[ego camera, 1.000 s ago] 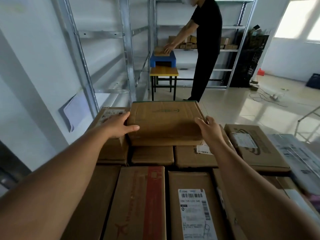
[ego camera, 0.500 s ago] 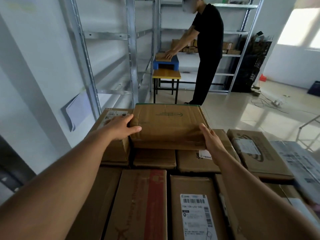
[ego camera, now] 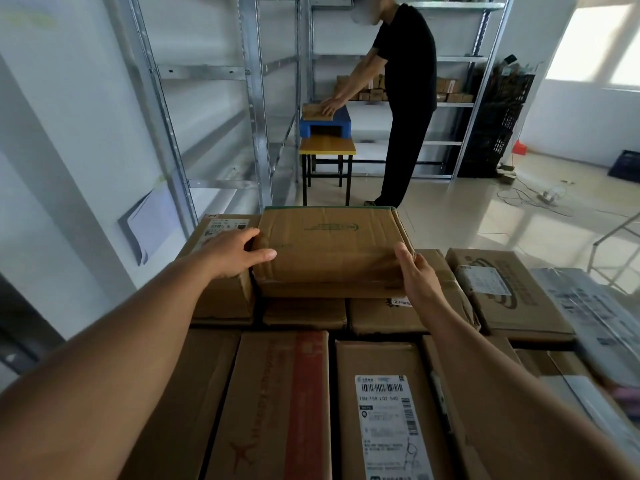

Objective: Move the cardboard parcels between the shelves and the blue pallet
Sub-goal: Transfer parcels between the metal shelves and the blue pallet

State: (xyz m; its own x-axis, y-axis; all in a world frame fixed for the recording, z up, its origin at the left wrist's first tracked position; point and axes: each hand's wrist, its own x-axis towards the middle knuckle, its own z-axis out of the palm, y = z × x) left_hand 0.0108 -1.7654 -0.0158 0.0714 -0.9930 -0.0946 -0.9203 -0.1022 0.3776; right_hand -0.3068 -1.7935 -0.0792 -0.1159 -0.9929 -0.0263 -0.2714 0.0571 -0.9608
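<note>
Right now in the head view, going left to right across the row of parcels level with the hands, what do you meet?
Left hand → the parcel both hands grip → right hand → brown parcel with a white label → grey wrapped parcel.

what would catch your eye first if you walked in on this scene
First, the flat cardboard parcel at centre, on top of a packed layer of boxes, gripped at its sides by the left hand and right hand. Next, the person in black at the back, pressing a small parcel onto a blue pallet on a yellow-topped table by the metal shelves.
</note>
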